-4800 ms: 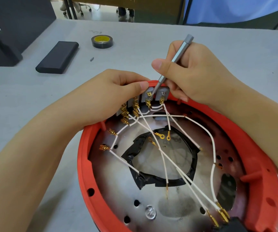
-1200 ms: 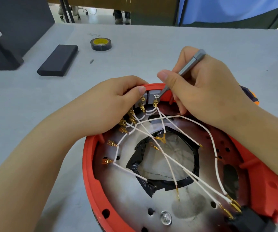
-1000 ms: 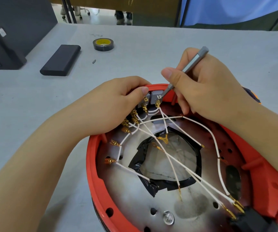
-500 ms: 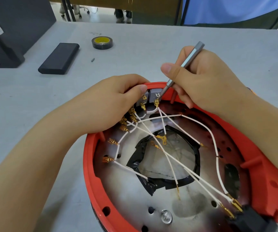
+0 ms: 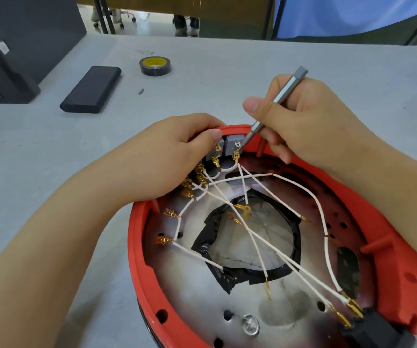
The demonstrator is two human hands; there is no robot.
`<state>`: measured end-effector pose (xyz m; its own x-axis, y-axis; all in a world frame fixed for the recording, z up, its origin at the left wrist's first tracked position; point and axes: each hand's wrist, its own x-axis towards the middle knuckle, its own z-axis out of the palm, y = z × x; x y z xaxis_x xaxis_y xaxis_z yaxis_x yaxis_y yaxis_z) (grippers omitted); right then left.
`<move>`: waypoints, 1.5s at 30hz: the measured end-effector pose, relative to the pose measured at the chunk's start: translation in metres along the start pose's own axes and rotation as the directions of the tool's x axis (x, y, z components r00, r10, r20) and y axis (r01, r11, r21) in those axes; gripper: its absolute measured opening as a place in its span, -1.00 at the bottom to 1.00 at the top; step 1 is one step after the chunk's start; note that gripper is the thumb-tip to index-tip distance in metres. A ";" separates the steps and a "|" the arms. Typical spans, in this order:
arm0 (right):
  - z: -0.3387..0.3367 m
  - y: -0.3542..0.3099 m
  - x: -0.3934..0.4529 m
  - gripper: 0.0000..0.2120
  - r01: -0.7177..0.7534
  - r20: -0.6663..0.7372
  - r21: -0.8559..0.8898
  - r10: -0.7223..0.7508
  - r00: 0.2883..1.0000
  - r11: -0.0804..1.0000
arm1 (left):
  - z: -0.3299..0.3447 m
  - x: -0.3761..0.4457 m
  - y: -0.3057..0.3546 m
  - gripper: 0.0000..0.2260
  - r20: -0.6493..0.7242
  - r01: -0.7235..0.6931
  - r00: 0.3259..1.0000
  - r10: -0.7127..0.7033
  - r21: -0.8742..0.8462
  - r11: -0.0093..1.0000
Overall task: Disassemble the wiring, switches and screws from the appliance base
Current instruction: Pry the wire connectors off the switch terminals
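1. Since the earliest frame, the grey screwdriver (image 5: 275, 101) leans further to the right, and its tip has stayed at the top terminal of the right-hand grey switch (image 5: 232, 144) while both hands keep their places on the far rim.
2. Right hand (image 5: 300, 121) is curled around the screwdriver, thumb pressed along the shaft and the tip touching the switch's metal tab.
3. Left hand (image 5: 169, 159) curls over the neighbouring switch (image 5: 213, 153) on the rim, its thumb tip against the switch's top corner, gripping it.
4. Red appliance base (image 5: 137, 247) lies open side up on the grey table (image 5: 227, 71), close to the viewer.
5. White wires (image 5: 323, 212) with brass connectors cross the metal floor of the base, over a central opening edged with black tape.
6. Two wires end at a black block (image 5: 378, 330) at the near right rim.
7. Farther back on the table lie a roll of black tape (image 5: 155, 66), a dark flat case (image 5: 92, 89) and one small loose bit (image 5: 141, 91).
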<state>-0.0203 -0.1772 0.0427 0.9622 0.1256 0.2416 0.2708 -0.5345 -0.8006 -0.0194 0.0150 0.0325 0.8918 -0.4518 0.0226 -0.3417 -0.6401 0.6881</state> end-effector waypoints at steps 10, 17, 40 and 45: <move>-0.001 0.002 0.005 -0.59 -0.018 0.030 0.003 0.018 0.999 1.000 | -0.001 -0.001 0.001 -0.80 -0.004 0.007 1.000 -0.007 0.000 1.000; -0.002 0.002 0.002 -0.59 0.022 0.005 -0.036 -0.022 1.000 0.999 | 0.000 -0.001 0.001 -0.79 -0.008 0.006 1.000 -0.006 -0.007 1.000; 0.000 0.000 -0.006 -0.69 0.055 -0.034 -0.053 -0.057 0.998 0.997 | 0.000 0.000 -0.001 -0.79 -0.014 0.004 1.000 -0.004 0.000 1.000; 0.000 -0.002 -0.006 -0.68 0.063 -0.022 -0.087 -0.066 0.998 0.994 | -0.001 0.000 0.000 -0.78 -0.005 0.005 1.000 -0.005 0.005 1.000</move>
<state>-0.0271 -0.1770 0.0428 0.9415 0.1421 0.3055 0.3278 -0.5958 -0.7331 -0.0192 0.0158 0.0329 0.8953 -0.4450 0.0230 -0.3385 -0.6457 0.6845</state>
